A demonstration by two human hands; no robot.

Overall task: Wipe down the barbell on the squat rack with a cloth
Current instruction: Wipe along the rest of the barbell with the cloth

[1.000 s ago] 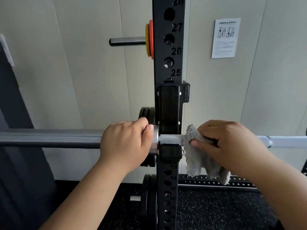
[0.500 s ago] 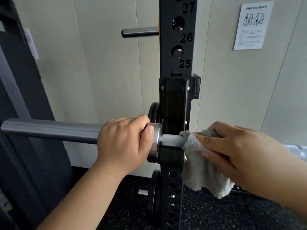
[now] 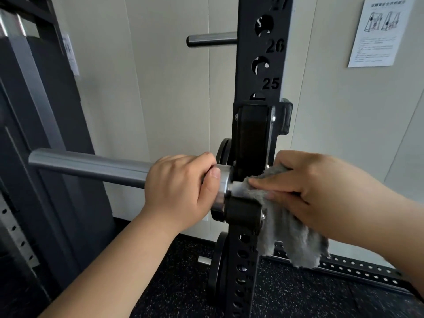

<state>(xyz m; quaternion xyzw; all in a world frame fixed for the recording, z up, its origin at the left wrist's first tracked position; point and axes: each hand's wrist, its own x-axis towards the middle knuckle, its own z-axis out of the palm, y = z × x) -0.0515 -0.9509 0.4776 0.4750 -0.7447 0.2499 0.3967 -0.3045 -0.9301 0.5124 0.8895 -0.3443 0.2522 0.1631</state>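
Observation:
The barbell's grey sleeve (image 3: 91,166) runs left from the black squat rack upright (image 3: 261,65) and rests in the rack's black hook (image 3: 250,138). My left hand (image 3: 181,191) is wrapped around the sleeve right beside its shiny collar (image 3: 223,187). My right hand (image 3: 305,187) presses a fluffy grey cloth (image 3: 289,230) onto the thin shaft just right of the hook. The cloth's loose end hangs below the bar. The shaft to the right is hidden by my hand and forearm.
A steel storage peg (image 3: 211,40) sticks out left of the upright higher up. Black weight plates (image 3: 218,278) hang low behind the upright. A dark frame (image 3: 34,111) stands at the left. A paper notice (image 3: 383,31) is on the wall; a perforated base rail (image 3: 358,271) lies on the rubber floor.
The view has swung left and closer, so the sleeve's end now shows. My right hand slid the cloth left along the shaft up against the hook. My left hand kept its grip.

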